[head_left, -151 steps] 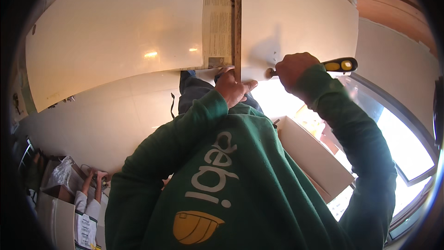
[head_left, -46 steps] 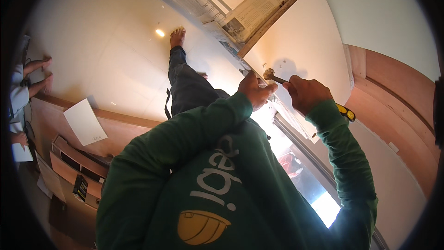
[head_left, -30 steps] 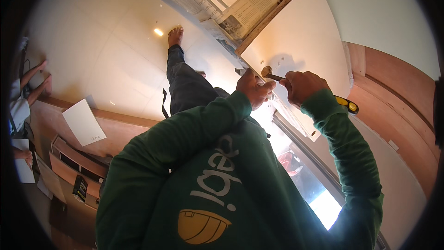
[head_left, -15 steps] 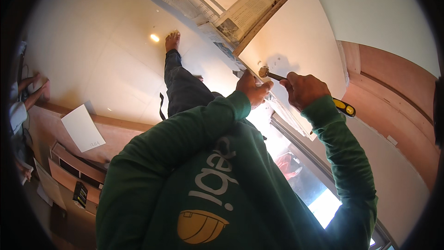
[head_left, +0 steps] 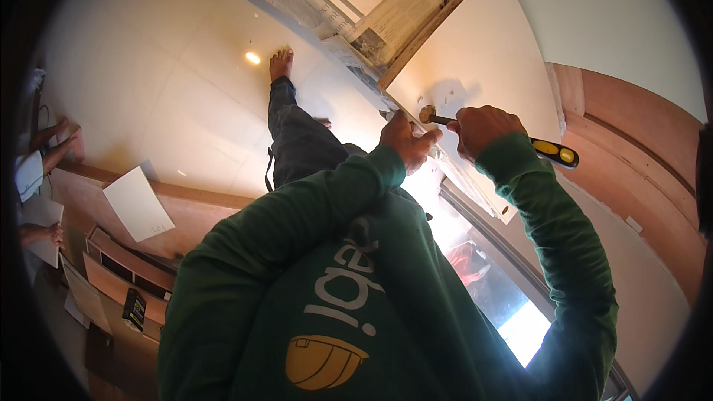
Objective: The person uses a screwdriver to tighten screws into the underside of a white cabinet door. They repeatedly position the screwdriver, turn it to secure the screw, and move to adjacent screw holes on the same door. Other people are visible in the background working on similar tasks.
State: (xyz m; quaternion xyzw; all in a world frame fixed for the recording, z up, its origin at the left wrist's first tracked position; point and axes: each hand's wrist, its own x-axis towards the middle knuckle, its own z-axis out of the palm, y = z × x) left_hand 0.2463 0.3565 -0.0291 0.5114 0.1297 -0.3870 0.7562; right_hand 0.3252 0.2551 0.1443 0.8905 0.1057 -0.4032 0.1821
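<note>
My right hand (head_left: pixel 486 132) is closed round the dark shaft of a hammer (head_left: pixel 443 119). Its brownish, rounded head rests at or just above the white board (head_left: pixel 483 44), close to the board's near-left edge. The black-and-yellow handle end sticks out past my right wrist. Just left of the hammer head, my left hand (head_left: pixel 405 142) is curled at that edge, thumb and fingers drawn in. Whatever its fingers hold is hidden; a small grey piece shows by the fingertips. A few small bits lie on the board beside the hammer head.
Newspaper sheets (head_left: pixel 405 18) line the strip beyond the board. Reddish wooden panels (head_left: pixel 631 141) stand on the right. At left, a cream panel (head_left: pixel 139 204) leans on a wooden edge, near a black box (head_left: pixel 134 309). Another person's feet (head_left: pixel 73 141) and hand (head_left: pixel 52 234) show at far left.
My right hand and the hammer have shifted slightly, the handle end moving a little right and down. My left hand stays at the edge. The other person's hand now shows with a pale panel.
</note>
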